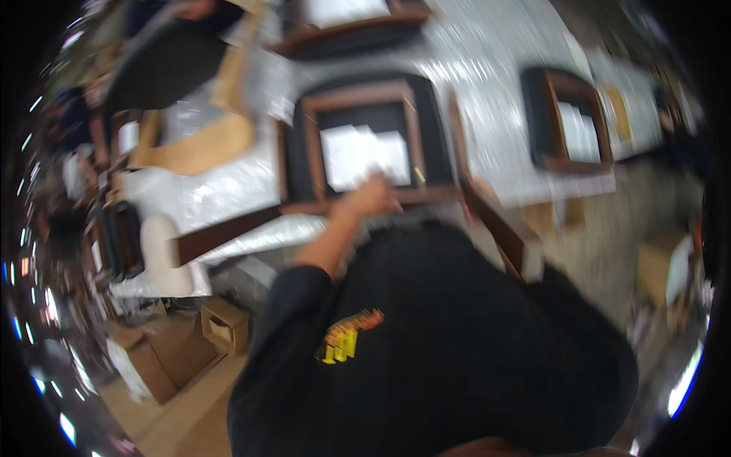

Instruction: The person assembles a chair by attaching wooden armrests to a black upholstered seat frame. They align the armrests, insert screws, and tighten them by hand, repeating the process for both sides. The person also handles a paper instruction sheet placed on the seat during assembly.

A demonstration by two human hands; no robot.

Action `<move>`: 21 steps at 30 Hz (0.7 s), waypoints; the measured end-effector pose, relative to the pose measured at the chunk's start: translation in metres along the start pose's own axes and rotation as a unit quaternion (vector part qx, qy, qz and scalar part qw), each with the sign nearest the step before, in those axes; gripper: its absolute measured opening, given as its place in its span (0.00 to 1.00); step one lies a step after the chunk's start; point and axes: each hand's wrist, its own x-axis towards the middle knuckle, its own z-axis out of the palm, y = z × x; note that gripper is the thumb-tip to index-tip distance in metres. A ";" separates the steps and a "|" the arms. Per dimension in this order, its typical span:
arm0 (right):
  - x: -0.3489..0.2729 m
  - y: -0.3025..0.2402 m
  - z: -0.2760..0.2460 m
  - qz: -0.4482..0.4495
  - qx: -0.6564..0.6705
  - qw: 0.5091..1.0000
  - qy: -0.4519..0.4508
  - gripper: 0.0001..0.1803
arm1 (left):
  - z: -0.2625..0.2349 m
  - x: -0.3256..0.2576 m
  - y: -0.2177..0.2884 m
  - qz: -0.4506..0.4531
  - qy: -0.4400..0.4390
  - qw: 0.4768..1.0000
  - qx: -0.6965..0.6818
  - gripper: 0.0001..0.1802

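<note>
An upturned chair with a dark wooden frame (362, 93) and a black padded seat (431, 107) lies in front of me on a plastic-covered table. White papers (346, 156) rest inside its frame. My left hand (371, 196) is at the near wooden rail, by the lower edge of the papers; blur hides how its fingers are set. My right hand (483, 190) is closed around the right wooden chair leg (499, 225), which partly hides it. Another wooden leg (225, 234) slants out to the left.
More upturned chairs with black seats stand at the far side and at the right (567, 122). A pale curved wooden frame (202, 145) is at the left. Cardboard boxes (179, 354) lie low on the left, another box (661, 263) on the right. People (76, 122) are at the far left.
</note>
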 end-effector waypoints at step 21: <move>-0.023 -0.018 0.044 0.018 0.065 0.994 0.089 0.37 | -0.025 0.001 0.048 -0.146 0.112 0.980 0.078 0.47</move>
